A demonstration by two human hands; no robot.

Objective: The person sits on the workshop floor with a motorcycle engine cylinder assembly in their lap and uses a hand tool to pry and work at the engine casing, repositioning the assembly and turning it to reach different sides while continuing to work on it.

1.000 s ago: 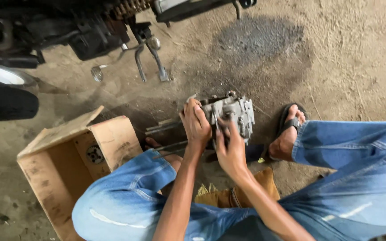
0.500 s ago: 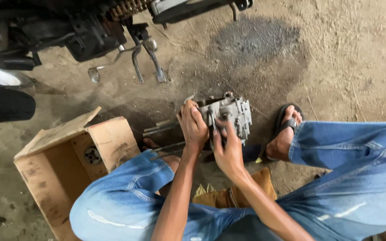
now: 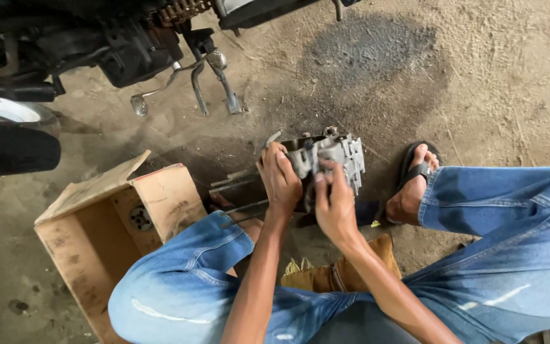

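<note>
A grey metal engine part [image 3: 337, 155] stands on the dirt floor between my knees. My left hand [image 3: 279, 176] grips its left side, fingers wrapped over the top edge. Pressed against its front face is my right hand [image 3: 333, 202], fingers curled on the metal. Whether that hand also holds a small tool is hidden. Long metal studs [image 3: 240, 186] stick out to the left of the part, near the floor. My legs in blue jeans frame the part on both sides.
An open cardboard box [image 3: 100, 237] sits at my left knee. A motorcycle [image 3: 97, 44] stands at the top left, its side stand [image 3: 224, 86] and tyre [image 3: 11, 150] close by. My sandalled foot [image 3: 415, 181] rests right of the part. A dark oil stain [image 3: 370, 51] marks the floor beyond.
Both hands stay on the engine part with only slight shifts of the fingers. The view has drifted a little.
</note>
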